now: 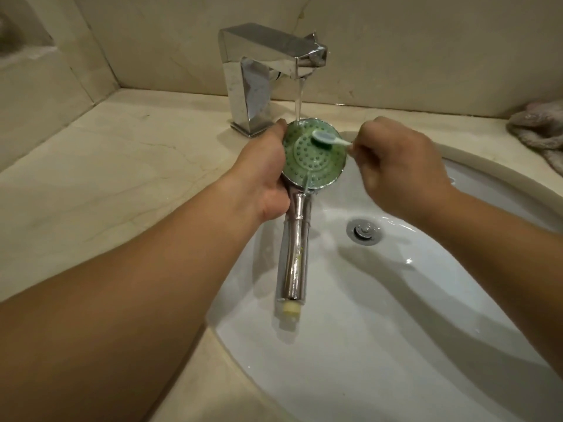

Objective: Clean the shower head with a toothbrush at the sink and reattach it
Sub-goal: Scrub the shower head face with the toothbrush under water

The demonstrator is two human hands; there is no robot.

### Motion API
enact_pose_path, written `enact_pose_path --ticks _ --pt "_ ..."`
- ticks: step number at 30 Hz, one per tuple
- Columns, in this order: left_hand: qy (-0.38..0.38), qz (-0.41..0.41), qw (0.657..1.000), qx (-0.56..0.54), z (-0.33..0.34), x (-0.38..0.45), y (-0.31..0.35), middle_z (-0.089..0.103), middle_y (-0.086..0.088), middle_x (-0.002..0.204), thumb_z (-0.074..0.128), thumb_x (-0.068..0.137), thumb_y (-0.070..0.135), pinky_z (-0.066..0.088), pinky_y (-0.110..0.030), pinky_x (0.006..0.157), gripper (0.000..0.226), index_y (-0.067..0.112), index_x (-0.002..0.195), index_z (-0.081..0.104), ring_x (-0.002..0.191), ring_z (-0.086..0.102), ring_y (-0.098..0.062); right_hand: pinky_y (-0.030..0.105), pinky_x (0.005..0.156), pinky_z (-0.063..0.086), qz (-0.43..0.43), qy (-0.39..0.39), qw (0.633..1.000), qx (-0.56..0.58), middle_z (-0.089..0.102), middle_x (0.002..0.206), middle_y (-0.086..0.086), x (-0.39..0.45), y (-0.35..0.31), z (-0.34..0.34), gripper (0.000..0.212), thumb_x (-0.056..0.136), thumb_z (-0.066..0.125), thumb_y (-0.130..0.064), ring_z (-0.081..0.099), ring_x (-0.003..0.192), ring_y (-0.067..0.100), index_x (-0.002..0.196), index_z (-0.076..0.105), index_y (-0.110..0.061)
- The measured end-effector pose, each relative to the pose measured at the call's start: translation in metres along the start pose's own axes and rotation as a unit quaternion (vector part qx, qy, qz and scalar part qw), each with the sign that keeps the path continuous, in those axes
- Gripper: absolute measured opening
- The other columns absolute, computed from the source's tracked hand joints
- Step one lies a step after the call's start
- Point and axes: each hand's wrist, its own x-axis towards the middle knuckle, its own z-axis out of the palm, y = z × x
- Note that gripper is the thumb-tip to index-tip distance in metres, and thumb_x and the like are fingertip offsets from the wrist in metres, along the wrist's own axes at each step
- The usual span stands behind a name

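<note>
The shower head (310, 161) has a round green nozzle face and a chrome handle that points toward me, ending in a yellowish threaded fitting. My left hand (262, 175) grips it at the neck and left rim, face up over the white sink (396, 330). My right hand (399, 169) holds a white toothbrush (330, 139) whose bristle head lies on the upper right of the green face. Water runs from the chrome faucet (262, 77) onto the far edge of the face.
A beige stone counter (106, 178) surrounds the basin, with a tiled wall behind. The drain plug (364, 231) sits in the basin to the right of the handle. A crumpled pinkish cloth (539, 129) lies at the counter's far right.
</note>
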Motion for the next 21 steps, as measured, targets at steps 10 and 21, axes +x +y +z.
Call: enact_pose_path --ticks 10,21 --pt "-0.020 -0.029 0.999 -0.006 0.000 -0.006 0.002 0.079 -0.015 0.113 0.044 0.103 0.064 0.064 -0.044 0.084 0.065 0.010 0.130 0.070 0.101 0.078 -0.032 0.032 0.047 0.038 -0.064 -0.033 0.997 -0.008 0.053 0.081 0.007 -0.001 -0.020 0.008 0.014 0.091 0.047 -0.023 0.047 0.058 0.030 0.084 0.052 -0.012" --pt "-0.026 -0.035 0.998 0.037 -0.002 -0.004 0.001 0.078 -0.014 0.116 0.036 0.104 0.066 0.060 -0.046 0.082 0.067 0.015 0.128 0.071 0.102 0.078 -0.032 0.036 0.049 0.042 -0.025 -0.020 0.999 -0.011 0.052 0.082 0.008 0.003 -0.015 0.003 0.015 0.092 0.046 -0.024 0.048 0.060 0.032 0.084 0.052 -0.011"
